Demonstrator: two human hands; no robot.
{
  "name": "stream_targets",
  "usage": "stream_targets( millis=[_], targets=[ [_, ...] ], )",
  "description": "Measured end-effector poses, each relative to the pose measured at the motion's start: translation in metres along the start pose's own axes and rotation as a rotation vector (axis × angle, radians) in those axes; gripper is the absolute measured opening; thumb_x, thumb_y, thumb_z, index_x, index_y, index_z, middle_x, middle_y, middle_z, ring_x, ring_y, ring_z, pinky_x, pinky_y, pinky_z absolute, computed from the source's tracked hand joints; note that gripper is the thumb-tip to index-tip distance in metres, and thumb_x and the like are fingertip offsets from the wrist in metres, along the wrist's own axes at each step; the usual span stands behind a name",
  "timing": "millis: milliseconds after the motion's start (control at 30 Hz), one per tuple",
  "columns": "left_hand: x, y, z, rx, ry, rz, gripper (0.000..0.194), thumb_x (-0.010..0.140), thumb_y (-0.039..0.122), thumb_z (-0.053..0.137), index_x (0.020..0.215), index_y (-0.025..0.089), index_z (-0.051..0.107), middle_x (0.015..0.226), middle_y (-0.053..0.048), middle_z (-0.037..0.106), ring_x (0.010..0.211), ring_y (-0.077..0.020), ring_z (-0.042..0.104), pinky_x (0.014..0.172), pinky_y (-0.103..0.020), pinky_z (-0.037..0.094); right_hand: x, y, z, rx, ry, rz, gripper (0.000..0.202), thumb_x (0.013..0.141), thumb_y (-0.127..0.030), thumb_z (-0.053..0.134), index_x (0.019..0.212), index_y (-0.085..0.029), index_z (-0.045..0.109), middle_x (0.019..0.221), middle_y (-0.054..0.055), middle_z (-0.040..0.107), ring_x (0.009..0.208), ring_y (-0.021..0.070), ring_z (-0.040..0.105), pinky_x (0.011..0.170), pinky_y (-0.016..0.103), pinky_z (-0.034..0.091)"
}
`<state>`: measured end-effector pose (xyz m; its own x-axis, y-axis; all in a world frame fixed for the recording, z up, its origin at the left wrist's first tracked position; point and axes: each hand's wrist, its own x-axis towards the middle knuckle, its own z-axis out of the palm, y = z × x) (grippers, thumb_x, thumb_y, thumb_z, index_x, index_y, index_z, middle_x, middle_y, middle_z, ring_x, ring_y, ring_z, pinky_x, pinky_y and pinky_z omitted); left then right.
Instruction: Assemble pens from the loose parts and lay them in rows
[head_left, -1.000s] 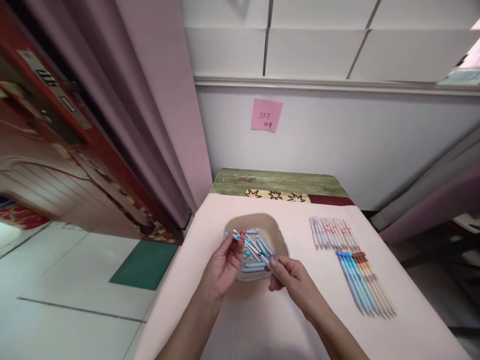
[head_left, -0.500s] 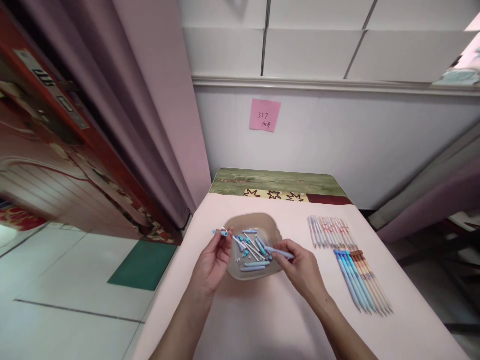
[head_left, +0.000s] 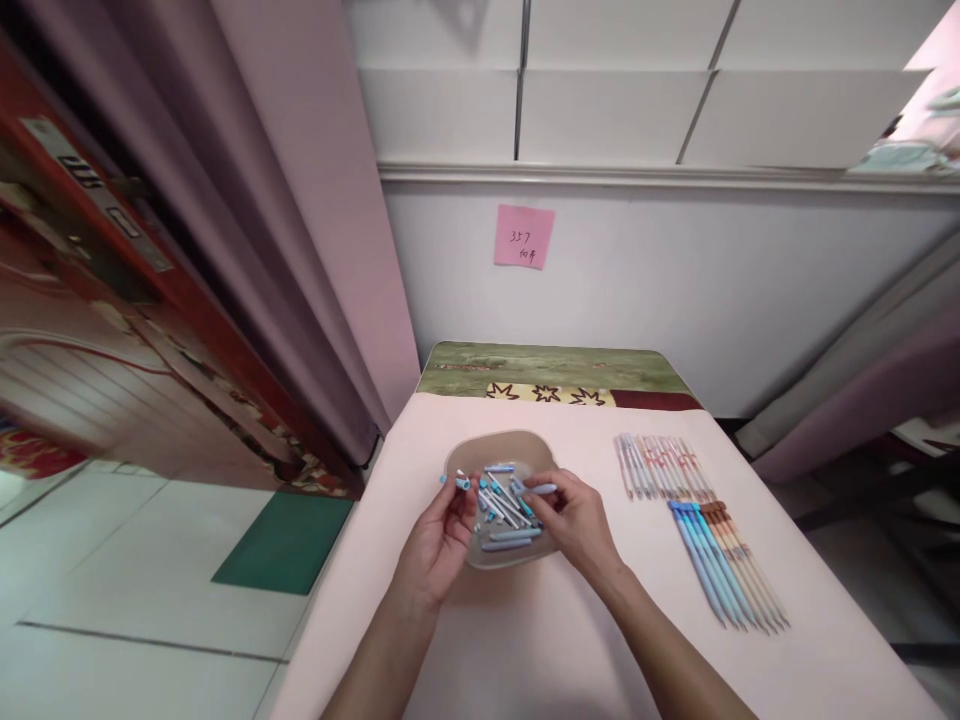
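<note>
Over the left rim of a beige plastic bowl, my left hand pinches a small blue and white pen part, which looks like a pen's top piece. A light blue pen barrel sits between the thumb and fingers of my right hand, above the bowl's right side. Inside the bowl lie loose pen parts: white refills, blue barrels and small blue pieces. My fingers partly cover both held parts.
On the right of the pink-covered table lies a row of clear pens. Nearer me is a row of blue pens beside brown and cream pens. A pink note is stuck on the wall behind.
My left hand has moved right and slightly down with the small pen part. My right hand has shifted left with the barrel, so the two parts are closer together.
</note>
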<state>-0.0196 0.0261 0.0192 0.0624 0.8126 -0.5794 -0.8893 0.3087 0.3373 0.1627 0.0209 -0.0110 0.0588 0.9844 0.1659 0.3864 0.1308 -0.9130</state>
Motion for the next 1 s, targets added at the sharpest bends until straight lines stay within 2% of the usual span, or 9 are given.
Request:
stream_targets(
  millis=[167, 300, 433, 667, 1000],
  targets=[
    [0.001, -0.001, 0.001, -0.01, -0.016, -0.019, 0.017, 0.09, 0.008, 0.045, 0.084, 0.005, 0.061, 0.088, -0.016, 0.069, 0.069, -0.012, 0.068, 0.061, -0.017, 0.058, -0.006, -0.011, -0.003, 0.575, -0.154, 0.249, 0.033, 0.074, -0.043, 0.068, 0.095, -0.017, 0.067, 0.064, -0.002, 0.057, 0.056, 0.0112, 0.048, 0.053, 0.023, 0.039],
    [0.002, -0.003, 0.003, -0.001, -0.02, -0.026, 0.018, 0.091, 0.007, 0.045, 0.085, 0.005, 0.061, 0.09, -0.016, 0.069, 0.07, -0.0121, 0.069, 0.061, -0.017, 0.058, -0.007, -0.016, -0.005, 1.016, -0.166, 0.505, 0.029, 0.072, -0.043, 0.072, 0.079, -0.016, 0.064, 0.06, -0.005, 0.047, 0.048, 0.0054, 0.037, 0.046, 0.017, 0.032],
    [0.002, -0.006, 0.004, 0.009, -0.027, -0.022, 0.018, 0.091, 0.007, 0.044, 0.086, 0.005, 0.061, 0.091, -0.018, 0.069, 0.071, -0.0123, 0.069, 0.061, -0.017, 0.058, -0.006, -0.023, -0.007, 1.362, -0.179, 0.719, 0.031, 0.071, -0.039, 0.076, 0.072, -0.016, 0.056, 0.061, -0.006, 0.044, 0.044, 0.002, 0.03, 0.04, 0.013, 0.027],
    [0.004, -0.011, 0.003, 0.007, -0.05, -0.019, 0.016, 0.09, 0.006, 0.046, 0.087, 0.004, 0.061, 0.093, -0.02, 0.068, 0.072, -0.0136, 0.069, 0.062, -0.019, 0.058, -0.008, -0.032, -0.012, 1.547, -0.282, 0.743, 0.03, 0.075, -0.035, 0.075, 0.074, -0.015, 0.053, 0.06, -0.007, 0.044, 0.042, -0.0006, 0.032, 0.04, 0.01, 0.03],
    [0.002, -0.011, 0.009, 0.013, -0.032, -0.031, 0.017, 0.09, 0.006, 0.045, 0.085, 0.004, 0.062, 0.09, -0.019, 0.069, 0.07, -0.0134, 0.068, 0.061, -0.018, 0.058, -0.007, -0.037, -0.013, 1.649, -0.238, 0.817, 0.028, 0.073, -0.029, 0.077, 0.079, -0.015, 0.054, 0.062, -0.007, 0.047, 0.042, -0.0009, 0.04, 0.04, 0.009, 0.034]
  ],
)
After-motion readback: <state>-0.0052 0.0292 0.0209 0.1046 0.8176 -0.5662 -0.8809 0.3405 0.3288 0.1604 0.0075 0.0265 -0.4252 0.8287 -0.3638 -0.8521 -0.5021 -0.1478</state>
